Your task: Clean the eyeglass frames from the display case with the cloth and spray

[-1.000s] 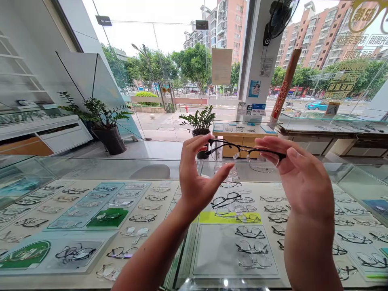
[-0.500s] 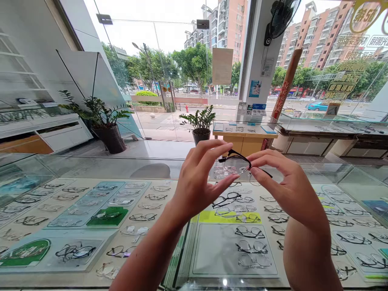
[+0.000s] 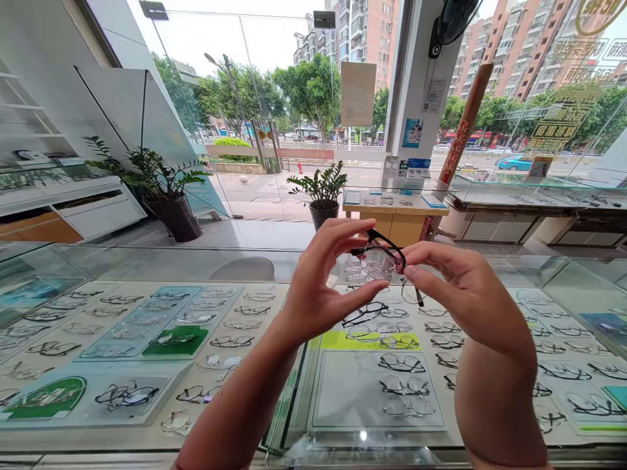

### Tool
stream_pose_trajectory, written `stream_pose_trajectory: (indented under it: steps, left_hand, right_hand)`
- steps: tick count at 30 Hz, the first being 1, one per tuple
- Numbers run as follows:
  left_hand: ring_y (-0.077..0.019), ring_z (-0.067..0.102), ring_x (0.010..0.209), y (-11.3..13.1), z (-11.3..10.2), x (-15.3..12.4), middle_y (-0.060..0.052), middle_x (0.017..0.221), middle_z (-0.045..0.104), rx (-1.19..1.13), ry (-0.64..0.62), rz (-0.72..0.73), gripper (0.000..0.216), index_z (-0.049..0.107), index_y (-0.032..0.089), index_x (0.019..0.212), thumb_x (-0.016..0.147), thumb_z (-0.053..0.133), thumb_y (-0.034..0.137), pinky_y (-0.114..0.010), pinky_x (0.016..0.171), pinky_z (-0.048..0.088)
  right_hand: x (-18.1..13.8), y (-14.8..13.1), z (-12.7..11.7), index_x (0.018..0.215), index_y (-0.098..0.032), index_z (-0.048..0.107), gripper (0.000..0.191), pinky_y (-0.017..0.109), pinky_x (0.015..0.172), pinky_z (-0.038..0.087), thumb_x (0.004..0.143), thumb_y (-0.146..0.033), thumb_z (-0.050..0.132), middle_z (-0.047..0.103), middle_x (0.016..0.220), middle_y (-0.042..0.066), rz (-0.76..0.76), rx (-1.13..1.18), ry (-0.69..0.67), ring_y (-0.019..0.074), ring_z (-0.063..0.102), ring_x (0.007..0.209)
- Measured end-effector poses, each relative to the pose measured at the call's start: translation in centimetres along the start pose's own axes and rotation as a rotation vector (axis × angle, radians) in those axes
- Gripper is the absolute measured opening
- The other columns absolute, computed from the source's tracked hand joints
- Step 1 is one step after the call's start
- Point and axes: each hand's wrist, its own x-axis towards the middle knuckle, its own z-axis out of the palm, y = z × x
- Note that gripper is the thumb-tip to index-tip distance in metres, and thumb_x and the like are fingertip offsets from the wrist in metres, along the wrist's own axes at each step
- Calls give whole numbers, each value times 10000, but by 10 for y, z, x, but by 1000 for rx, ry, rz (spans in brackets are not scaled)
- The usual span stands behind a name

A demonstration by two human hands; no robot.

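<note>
Both hands hold one pair of black-rimmed glasses (image 3: 381, 260) up above a glass display counter (image 3: 147, 261). My left hand (image 3: 323, 284) pinches the frame's left side between thumb and fingers. My right hand (image 3: 465, 294) grips the right side, fingers curled over the top. One temple arm hangs down past my right fingers. The lenses are clear. Under the counter glass lie several rows of other glasses (image 3: 386, 365) on white, blue and green trays.
Two potted plants (image 3: 166, 189) stand on the floor beyond the counter. A second glass counter (image 3: 396, 202) stands by the window, and another runs along the right wall. A white pillar with a black wall fan (image 3: 453, 23) rises at centre right.
My hands have come closer together and lower. The glasses, held spread wide a second ago, now look folded or turned end-on between my fingertips.
</note>
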Motion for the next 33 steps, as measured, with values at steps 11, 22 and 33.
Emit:
stream_pose_trajectory:
  steps: [11,22,33]
  left_hand:
    - [-82,485,552,15,30,-5,67,621,561,166,54,-172,81,773,221,938,1009,769,258,-249,571,421]
    - [-106,416,539,3,35,-8,56,573,495,97,104,-441,197,864,250,1035,1006,789,430,-276,536,346]
    - [-113,409,535,-12,19,-2,59,545,465,243,-16,-468,109,807,233,859,940,774,298,-293,545,312]
  right_hand:
    - [7,2,21,922,-251,811,106,462,949,624,988,-231,731,846,1057,56,-118,-295,375,270,793,1027]
    - [10,2,31,1109,-287,843,195,498,986,631,1025,-207,686,839,1178,71,-141,-452,283,296,789,1100]
    - [7,-5,25,1000,-264,803,156,457,884,612,1046,-282,656,848,1034,59,-63,-427,245,274,780,956]
